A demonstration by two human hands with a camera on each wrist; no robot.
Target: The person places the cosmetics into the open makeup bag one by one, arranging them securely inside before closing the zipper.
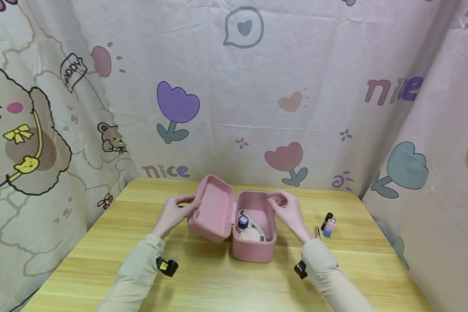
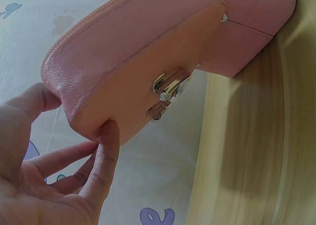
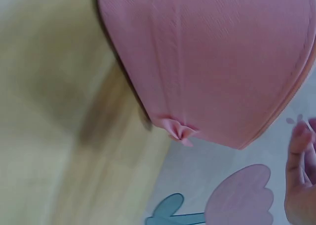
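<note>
A pink cosmetic case (image 1: 253, 252) stands on the table with its lid (image 1: 214, 210) swung out to the left. My left hand (image 1: 175, 213) pinches the lid's outer edge, thumb on one side and fingers on the other. In the left wrist view the lid's outer face shows a handle (image 2: 170, 89) with gold fittings. Over the case's far right rim is my right hand (image 1: 290, 212), fingers loosely bent and holding nothing. Inside the case lie a dark blue jar (image 1: 243, 222), a pale round compact (image 1: 250, 235) and a thin whitish strip (image 1: 257, 225).
To the right of the case, a black tube (image 1: 327, 220), a pink-and-blue small bottle-like item (image 1: 329, 228) and a slim metallic piece (image 1: 317, 232) are on the wooden table (image 1: 202, 281). A printed curtain (image 1: 234, 86) hangs along the table's back and sides.
</note>
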